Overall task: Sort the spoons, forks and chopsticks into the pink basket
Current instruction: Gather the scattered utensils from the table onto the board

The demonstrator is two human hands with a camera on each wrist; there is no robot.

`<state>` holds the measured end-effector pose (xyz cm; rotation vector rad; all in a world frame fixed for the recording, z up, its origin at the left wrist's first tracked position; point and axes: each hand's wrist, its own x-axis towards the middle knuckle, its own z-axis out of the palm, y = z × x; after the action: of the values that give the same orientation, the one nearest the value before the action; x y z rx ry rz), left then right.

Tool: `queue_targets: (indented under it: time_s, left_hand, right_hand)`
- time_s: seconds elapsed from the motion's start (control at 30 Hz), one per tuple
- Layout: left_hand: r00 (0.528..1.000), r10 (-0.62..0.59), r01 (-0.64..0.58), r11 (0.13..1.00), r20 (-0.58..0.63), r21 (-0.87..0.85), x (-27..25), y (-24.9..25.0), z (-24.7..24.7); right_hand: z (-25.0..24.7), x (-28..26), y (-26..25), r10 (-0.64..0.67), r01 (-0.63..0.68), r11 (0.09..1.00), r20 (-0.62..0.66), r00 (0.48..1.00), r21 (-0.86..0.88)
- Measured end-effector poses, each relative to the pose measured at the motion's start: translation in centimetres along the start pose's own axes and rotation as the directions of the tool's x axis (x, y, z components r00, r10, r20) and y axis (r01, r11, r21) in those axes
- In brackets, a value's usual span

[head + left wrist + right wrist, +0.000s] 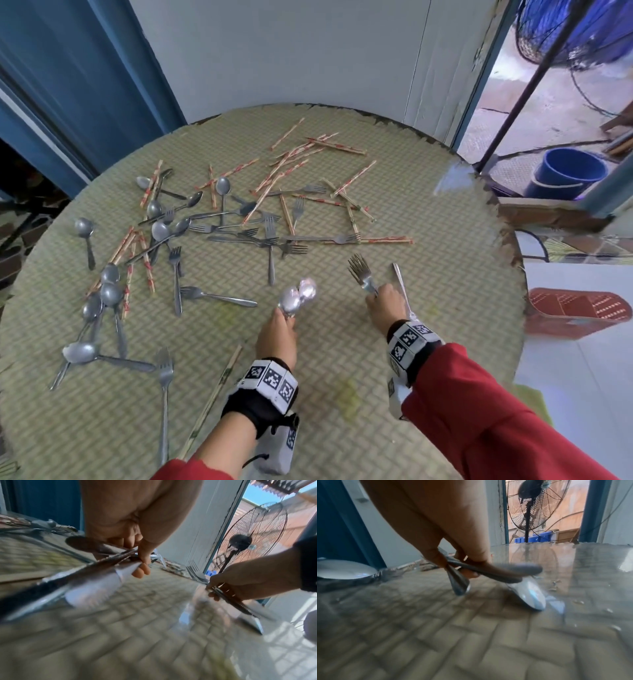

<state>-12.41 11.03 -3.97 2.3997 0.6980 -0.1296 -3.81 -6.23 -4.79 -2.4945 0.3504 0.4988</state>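
Observation:
My left hand (279, 327) grips a small bunch of spoons (298, 295) by their handles, bowls pointing away, low over the table's near middle. In the left wrist view my left hand (139, 566) curls round those handles (96, 577). Just to the right, my right hand (382, 303) grips several forks (359, 270), tines up and away; one handle (401, 286) sticks out beside it. In the right wrist view my right hand (462, 568) holds the fork handles (488, 573) near the tabletop. The pink basket (579, 313) stands off the table's right edge, lower down.
Many more spoons (102, 291), forks (270, 240) and red-printed chopsticks (291, 164) lie scattered over the round woven-pattern table (428, 222), mostly left and far. A blue bucket (568, 174) and a standing fan (537, 503) are beyond the open door at the right.

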Motion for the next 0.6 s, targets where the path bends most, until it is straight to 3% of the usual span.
queue_targets:
  time_s: [0.1,0.2,0.3,0.43,0.53,0.6]
  left_hand:
    - [0.998,0.065,-0.068,0.988,-0.022,-0.138,-0.2,3.9,-0.3]
    - [0.986,0.164,-0.157,0.923,-0.010,-0.351,-1.4,9.5,0.5]
    - [0.963,0.267,-0.213,0.835,0.035,-0.508,-3.2,15.5,2.8]
    - [0.896,0.402,-0.177,0.712,0.188,-0.680,-6.7,23.4,8.3]
    - [0.835,0.451,-0.111,0.699,0.315,-0.707,-9.9,28.6,14.2]
    - [0.820,0.437,-0.055,0.704,0.370,-0.708,-12.0,31.6,19.1]
  right_hand:
    - [-2.4,-0.8,0.5,-0.132,0.129,0.936,-0.012,0.991,0.327]
    - [-6.4,-1.8,1.9,-0.098,0.151,0.727,-0.116,0.988,0.670]
    - [-11.0,-2.0,5.1,-0.083,0.236,0.637,-0.239,0.968,0.734]
    - [-17.5,-1.2,12.6,0.002,0.248,0.639,-0.324,0.946,0.728]
    - [-21.7,0.0,20.6,0.132,0.190,0.621,-0.339,0.931,0.761]
    - [-23.8,1.0,26.7,0.200,0.137,0.663,-0.350,0.915,0.736]
